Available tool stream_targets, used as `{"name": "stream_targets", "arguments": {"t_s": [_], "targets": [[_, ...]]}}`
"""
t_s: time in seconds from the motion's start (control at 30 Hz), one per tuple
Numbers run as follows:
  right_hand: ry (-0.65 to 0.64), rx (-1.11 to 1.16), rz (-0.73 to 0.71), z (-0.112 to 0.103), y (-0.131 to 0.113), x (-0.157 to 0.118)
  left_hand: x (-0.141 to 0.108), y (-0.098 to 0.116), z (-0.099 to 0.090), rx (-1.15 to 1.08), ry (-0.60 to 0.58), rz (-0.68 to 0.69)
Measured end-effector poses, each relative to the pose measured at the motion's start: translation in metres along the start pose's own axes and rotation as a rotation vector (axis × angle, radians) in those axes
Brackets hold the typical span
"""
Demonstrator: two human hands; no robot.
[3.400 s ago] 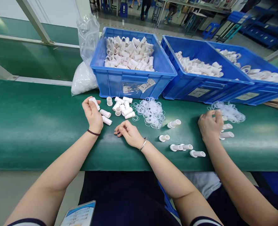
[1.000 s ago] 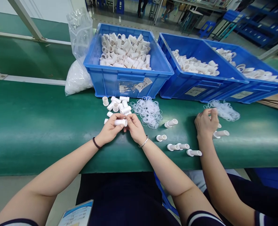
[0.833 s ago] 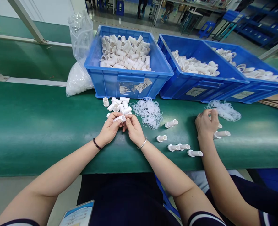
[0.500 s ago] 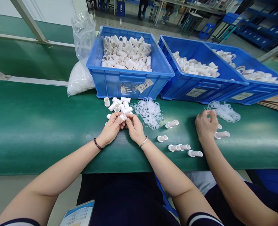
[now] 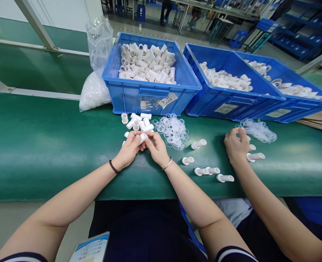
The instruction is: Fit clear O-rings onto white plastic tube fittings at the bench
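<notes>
Between my two hands is a short white plastic tube with a flanged end. My left hand is closed on it from the left, thumb on its side. From the right, my right hand pinches the same tube; whether a ring is on it is too small to tell. Just beyond my hands lies a loose group of white tubes. A heap of thin clear rings is to the right of it. Several flanged tubes stand on the green table right of my right hand.
A blue bin full of white tubes stands behind my hands, with a clear plastic bag at its left. More blue bins line the back right. At the right, a co-worker's hand is near another ring pile and more tubes.
My hands stay nearly in place, still on the tube, which shows slightly tilted now. The co-worker's hand has shifted slightly; the whole view has moved a little.
</notes>
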State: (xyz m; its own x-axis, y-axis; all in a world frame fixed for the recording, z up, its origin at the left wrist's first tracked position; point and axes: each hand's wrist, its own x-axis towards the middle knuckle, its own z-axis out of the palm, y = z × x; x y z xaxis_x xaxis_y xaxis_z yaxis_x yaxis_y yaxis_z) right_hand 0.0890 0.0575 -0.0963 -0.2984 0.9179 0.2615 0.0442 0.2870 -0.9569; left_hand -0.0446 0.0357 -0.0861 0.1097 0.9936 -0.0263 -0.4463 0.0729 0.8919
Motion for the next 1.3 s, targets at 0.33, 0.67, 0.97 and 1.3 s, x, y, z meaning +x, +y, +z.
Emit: {"name": "stream_targets", "arguments": {"t_s": [0.33,0.67,0.97,1.3], "targets": [[0.006,0.056,0.021,0.001,0.001,0.000,0.000,-0.004,-0.004,0.132,0.002,0.019],[-0.043,0.246,0.107,0.002,-0.007,0.002,0.001,-0.004,-0.005,0.091,0.019,0.012],[0.314,0.373,0.063,-0.028,-0.016,0.013,-0.005,0.036,-0.014,0.653,-0.134,0.296],[0.193,-0.812,0.090,-0.049,0.002,0.013,0.004,0.062,-0.053,1.442,-0.422,0.174]]}}
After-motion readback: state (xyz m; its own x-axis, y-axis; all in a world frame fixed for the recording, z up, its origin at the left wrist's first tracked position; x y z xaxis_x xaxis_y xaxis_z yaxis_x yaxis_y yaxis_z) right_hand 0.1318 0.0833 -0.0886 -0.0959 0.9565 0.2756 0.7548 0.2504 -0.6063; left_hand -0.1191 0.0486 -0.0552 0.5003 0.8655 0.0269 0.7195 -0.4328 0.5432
